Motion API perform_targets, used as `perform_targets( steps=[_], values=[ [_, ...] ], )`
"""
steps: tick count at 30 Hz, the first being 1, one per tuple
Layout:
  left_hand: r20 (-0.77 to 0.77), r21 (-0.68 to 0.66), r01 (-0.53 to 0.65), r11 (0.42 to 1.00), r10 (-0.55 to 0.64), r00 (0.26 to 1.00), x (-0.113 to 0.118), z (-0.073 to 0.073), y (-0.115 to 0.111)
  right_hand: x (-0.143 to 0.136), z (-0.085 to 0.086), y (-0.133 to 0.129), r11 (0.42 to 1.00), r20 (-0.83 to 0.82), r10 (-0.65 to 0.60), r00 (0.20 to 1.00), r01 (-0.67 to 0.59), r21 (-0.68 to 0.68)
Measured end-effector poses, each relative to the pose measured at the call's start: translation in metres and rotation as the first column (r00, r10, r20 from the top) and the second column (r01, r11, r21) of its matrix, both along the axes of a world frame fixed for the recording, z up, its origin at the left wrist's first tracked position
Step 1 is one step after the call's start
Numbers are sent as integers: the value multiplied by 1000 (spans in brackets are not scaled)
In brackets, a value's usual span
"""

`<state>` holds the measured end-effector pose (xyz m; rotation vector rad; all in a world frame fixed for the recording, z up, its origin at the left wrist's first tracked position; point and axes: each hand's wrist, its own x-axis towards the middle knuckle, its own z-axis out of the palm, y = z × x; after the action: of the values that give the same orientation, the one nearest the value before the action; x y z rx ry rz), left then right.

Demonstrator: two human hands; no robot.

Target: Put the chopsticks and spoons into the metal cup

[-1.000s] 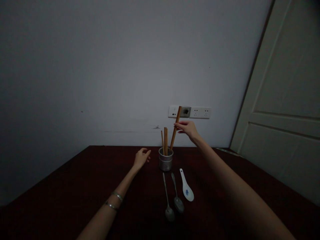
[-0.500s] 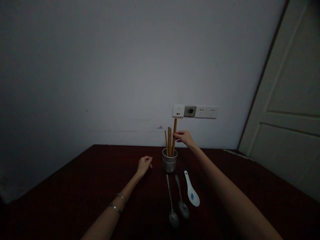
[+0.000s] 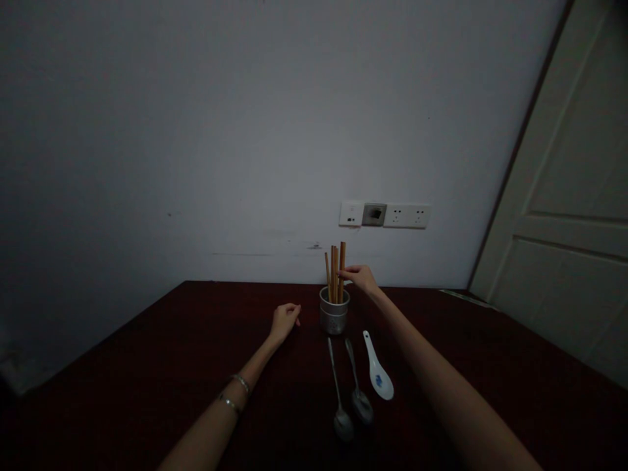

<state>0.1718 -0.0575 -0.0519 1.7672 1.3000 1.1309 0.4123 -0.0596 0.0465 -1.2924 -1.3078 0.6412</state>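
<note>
A metal cup (image 3: 333,319) stands on the dark red table, holding several wooden chopsticks (image 3: 334,275) upright. My right hand (image 3: 358,277) pinches chopsticks (image 3: 342,255) at the cup's right side; their lower ends are inside the cup. How many it holds I cannot tell. To the left of the cup, my left hand (image 3: 286,319) rests on the table with its fingers curled in, and nothing shows in it. In front of the cup lie two metal spoons (image 3: 343,425) (image 3: 362,405) and a white spoon (image 3: 381,381) with a blue mark.
The dark red table (image 3: 161,340) reaches back to a grey wall (image 3: 255,144). Sockets and switches (image 3: 406,216) sit on the wall behind the cup. A pale door (image 3: 564,209) is at the right, and a thin flat strip (image 3: 466,299) lies at the table's back right edge.
My right hand has moved down a little, and the chopsticks in it now sit lower in the cup. My left hand has stayed in place. The view has shifted slightly.
</note>
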Motion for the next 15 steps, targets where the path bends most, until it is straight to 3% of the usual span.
perform_targets(
  steps=[15],
  values=[
    [8, -18, 12, 1000, -11, 1000, 0, 1, -1, -1, -21, 3, 999, -54, 18, 998, -21, -49]
  ],
)
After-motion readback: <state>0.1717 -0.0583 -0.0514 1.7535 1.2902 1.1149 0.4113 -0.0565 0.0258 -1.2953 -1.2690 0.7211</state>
